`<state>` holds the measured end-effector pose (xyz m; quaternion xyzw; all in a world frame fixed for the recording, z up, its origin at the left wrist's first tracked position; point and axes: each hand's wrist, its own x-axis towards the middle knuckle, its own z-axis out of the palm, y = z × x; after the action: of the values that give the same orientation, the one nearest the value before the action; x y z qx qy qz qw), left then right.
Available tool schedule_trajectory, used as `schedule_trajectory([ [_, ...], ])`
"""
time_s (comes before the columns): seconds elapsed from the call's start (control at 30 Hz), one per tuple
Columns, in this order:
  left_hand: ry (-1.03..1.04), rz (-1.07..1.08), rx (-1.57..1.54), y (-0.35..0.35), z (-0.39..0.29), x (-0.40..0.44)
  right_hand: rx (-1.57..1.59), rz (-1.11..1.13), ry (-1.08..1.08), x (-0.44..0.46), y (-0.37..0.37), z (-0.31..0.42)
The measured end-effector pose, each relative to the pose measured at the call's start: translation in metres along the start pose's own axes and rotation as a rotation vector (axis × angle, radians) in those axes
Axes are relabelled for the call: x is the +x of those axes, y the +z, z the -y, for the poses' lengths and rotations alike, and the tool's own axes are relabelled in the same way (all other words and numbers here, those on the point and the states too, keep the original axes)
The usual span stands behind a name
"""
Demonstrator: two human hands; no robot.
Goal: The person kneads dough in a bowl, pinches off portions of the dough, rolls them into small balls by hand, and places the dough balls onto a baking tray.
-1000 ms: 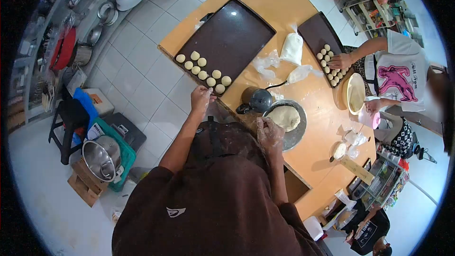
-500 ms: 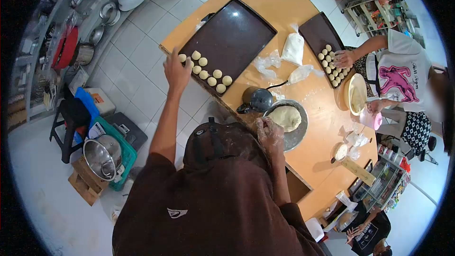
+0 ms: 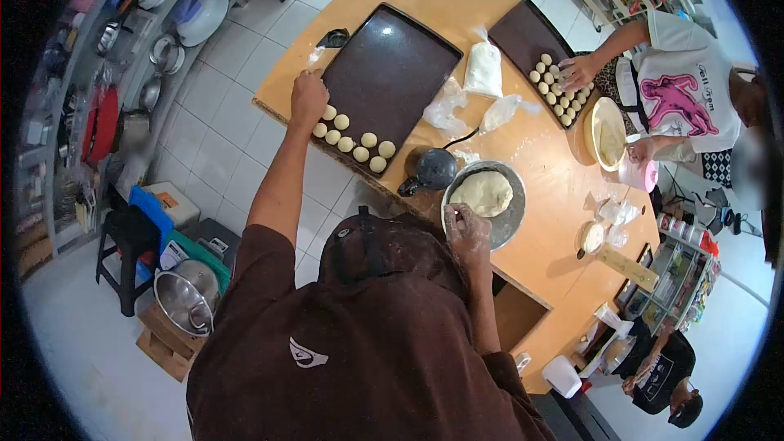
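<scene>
My left hand (image 3: pixel 309 98) is closed on the left edge of a dark baking tray (image 3: pixel 392 65). Several round dough balls (image 3: pixel 345 144) sit along the tray's near side, just below that hand. My right hand (image 3: pixel 469 237), with whitish smears on it, is closed in a fist at the near rim of a metal bowl (image 3: pixel 512 230). Whatever its fingers hold is hidden. Inside the bowl lies a large pale lump of dough (image 3: pixel 483 193). A dark round container (image 3: pixel 434 170) stands between the bowl and the tray.
Plastic bags (image 3: pixel 483 69) with white contents lie behind the bowl. Across the table, a co-worker's hand (image 3: pixel 578 72) is over a second tray (image 3: pixel 535 33) of dough balls, beside a yellow bowl (image 3: pixel 595 147). Another person (image 3: pixel 665 371) is at lower right. Shelves (image 3: pixel 131 73) line the left.
My left hand has gone from spread over the dough balls to closed on the tray's edge. The tray has shifted slightly, uncovering a black item behind it. My right hand stays at the bowl.
</scene>
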<state>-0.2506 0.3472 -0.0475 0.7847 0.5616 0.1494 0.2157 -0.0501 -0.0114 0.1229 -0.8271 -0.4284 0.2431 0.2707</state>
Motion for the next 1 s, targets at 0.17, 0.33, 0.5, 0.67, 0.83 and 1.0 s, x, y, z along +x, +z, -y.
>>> schedule_trajectory([
  [0.17, -0.001, -0.029, 0.038, 0.005, -0.021, -0.003, 0.065, -0.043, -0.068, 0.003, -0.002, -0.01],
  [0.33, -0.042, -0.008, -0.048, -0.007, -0.026, -0.006, 0.054, 0.009, -0.003, 0.01, -0.006, 0.003],
  [0.5, -0.009, 0.008, -0.061, -0.011, -0.02, -0.014, 0.06, 0.055, 0.007, 0.012, -0.004, -0.002],
  [0.67, -0.027, 0.03, -0.071, -0.013, -0.019, -0.017, 0.069, 0.052, 0.02, 0.009, -0.004, -0.004],
  [0.83, -0.045, 0.036, 0.026, -0.032, -0.045, -0.032, 0.08, 0.046, 0.036, 0.004, -0.007, -0.007],
  [1.0, -0.001, -0.116, -0.175, -0.048, -0.081, -0.091, 0.138, -0.042, 0.029, -0.006, 0.0, -0.032],
])
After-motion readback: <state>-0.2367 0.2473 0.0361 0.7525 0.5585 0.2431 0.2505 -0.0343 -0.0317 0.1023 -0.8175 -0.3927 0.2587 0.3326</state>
